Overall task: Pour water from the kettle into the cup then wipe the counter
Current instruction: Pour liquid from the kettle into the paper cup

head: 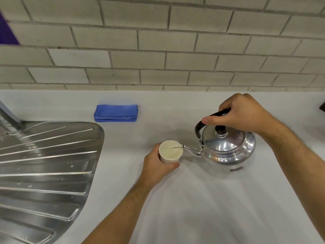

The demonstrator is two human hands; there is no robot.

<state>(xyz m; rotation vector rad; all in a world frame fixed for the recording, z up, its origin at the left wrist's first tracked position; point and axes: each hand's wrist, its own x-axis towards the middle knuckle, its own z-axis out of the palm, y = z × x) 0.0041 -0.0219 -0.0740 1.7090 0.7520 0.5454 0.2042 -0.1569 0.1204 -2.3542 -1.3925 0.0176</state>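
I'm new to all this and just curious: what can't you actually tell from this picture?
- Water level in the cup: head view, surface too pale to read.
- How full the kettle is: lid covers it.
- Dark object at right: cut off by the edge.
- Tap on the left: mostly out of frame.

The kettle [226, 147] was shiny silver with a black handle [211, 118] and knob [220, 129], the cup [170, 152] cream, the folded cloth [116, 113] blue, the counter [193, 199] pale grey, and the wall [158, 43] grey brickwork.

Head camera looks steeply down, close over the counter [193, 199].
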